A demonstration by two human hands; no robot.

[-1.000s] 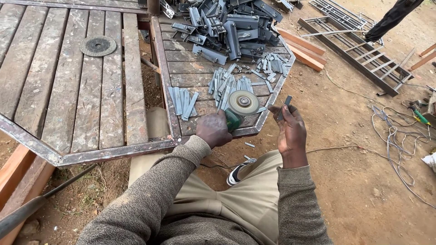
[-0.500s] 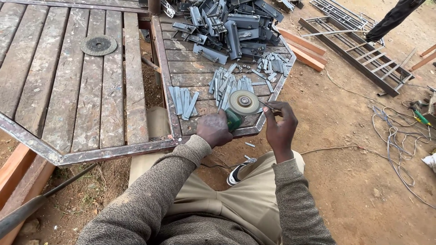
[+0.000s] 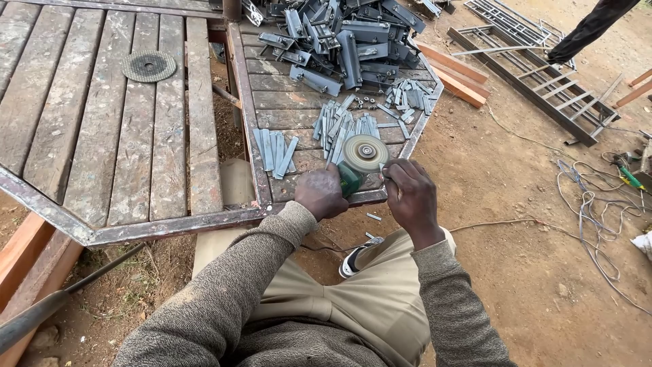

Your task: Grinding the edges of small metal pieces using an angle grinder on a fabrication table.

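Wooden desk holds metal strips beside the grinder. Left hand grips the grinder; right hand pinches something small, too hidden to tell.

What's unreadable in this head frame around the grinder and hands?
Head view only:
- Grinder: body hidden under the left hand; only the disc and a green part show.
- Right hand: the piece it holds at the disc is too small to identify.
- Metal pile: cut off by the top edge.
- Bystander's leg: cut off top right.
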